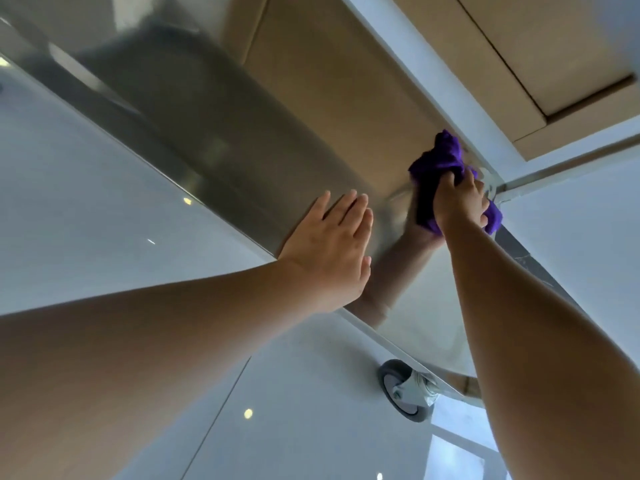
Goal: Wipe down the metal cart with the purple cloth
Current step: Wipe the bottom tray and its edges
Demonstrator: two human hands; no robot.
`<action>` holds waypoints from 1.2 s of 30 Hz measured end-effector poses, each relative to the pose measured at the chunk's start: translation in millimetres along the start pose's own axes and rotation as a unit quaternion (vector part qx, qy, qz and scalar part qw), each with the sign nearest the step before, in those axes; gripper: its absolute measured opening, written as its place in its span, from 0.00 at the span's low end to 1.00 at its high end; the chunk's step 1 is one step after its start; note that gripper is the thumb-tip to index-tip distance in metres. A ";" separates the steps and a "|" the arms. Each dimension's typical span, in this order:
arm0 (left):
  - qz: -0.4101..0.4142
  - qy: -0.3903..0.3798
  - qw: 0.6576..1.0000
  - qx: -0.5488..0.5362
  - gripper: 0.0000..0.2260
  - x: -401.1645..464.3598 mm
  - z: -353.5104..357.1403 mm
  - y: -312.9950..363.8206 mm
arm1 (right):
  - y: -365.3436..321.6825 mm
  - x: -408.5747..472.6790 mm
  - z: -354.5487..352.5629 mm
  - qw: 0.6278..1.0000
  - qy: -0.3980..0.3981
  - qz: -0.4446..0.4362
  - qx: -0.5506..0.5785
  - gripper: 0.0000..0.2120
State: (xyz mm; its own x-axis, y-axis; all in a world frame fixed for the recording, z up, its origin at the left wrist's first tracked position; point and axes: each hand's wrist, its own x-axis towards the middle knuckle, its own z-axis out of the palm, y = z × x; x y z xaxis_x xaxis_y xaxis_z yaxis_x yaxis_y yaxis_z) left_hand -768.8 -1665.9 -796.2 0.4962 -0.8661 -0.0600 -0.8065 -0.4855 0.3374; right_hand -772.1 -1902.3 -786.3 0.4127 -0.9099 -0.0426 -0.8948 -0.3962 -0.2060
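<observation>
Metal cart (242,140): brushed steel shelf running diagonally from upper left to lower right, mirror-bright, reflecting both arms and dim shapes

Purple cloth (441,161): bunched up at the far corner of the cart shelf, beside the corner post (493,188), pressed against the steel; part of it sticking out past the fingers toward the far edge, another flap hanging out below the hand near the post

Right hand (460,199): fingers curled and clamped round the purple cloth, knuckles up, bearing down on the shelf at that far corner; forearm reaching in from the lower right

Left hand (329,251): flat on the near edge of the cart shelf, fingers straight and close together, palm down, holding nothing; heel of the hand over the rim, fingertips pointing toward the middle of the shelf; well apart from the cloth, roughly level with it along the shelf's length

Caster wheel (405,389): grey, with a metal fork, under the near lower corner of the cart, resting on the glossy pale floor (104,202)

Floor tiles showing small bright light spots

Beyond the far edge of the cart, tan panelling (519,46) with a pale strip along it
</observation>
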 end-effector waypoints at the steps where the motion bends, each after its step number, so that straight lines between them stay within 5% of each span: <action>1: 0.000 0.000 1.000 0.002 0.28 -0.6 0.4 -0.1 | 7.6 -0.3 -2.0 1.000 0.006 0.030 0.005 0.24; 15: -0.018 0.028 0.995 -0.094 0.24 2.6 -2.5 0.2 | 35.0 -190.0 7.7 0.998 0.018 -0.044 0.041 0.26; 19: -0.020 0.040 0.993 -0.105 0.25 4.7 -2.7 -0.9 | 23.3 -244.8 25.6 0.990 0.079 -0.118 0.021 0.29; 22: -0.022 0.022 0.996 -0.081 0.27 7.2 -0.2 -0.6 | 40.5 -245.9 25.5 0.988 0.092 -0.125 0.017 0.28; 28: -0.013 0.016 1.000 -0.006 0.28 4.6 -0.8 0.3 | 99.9 -231.5 8.9 0.992 0.116 0.012 0.056 0.30; 36: -0.028 -0.031 0.997 0.064 0.28 13.7 -9.8 31.3 | 86.6 -190.7 -7.1 0.999 0.037 -0.022 0.014 0.30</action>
State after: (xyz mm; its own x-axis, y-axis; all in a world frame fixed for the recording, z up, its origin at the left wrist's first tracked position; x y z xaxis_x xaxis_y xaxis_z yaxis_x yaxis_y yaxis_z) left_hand -784.1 -1691.7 -777.3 0.5235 -0.8413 -0.1347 -0.8147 -0.5406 0.2099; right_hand -929.6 -1764.0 -789.1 0.4363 -0.8990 0.0394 -0.8709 -0.4329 -0.2326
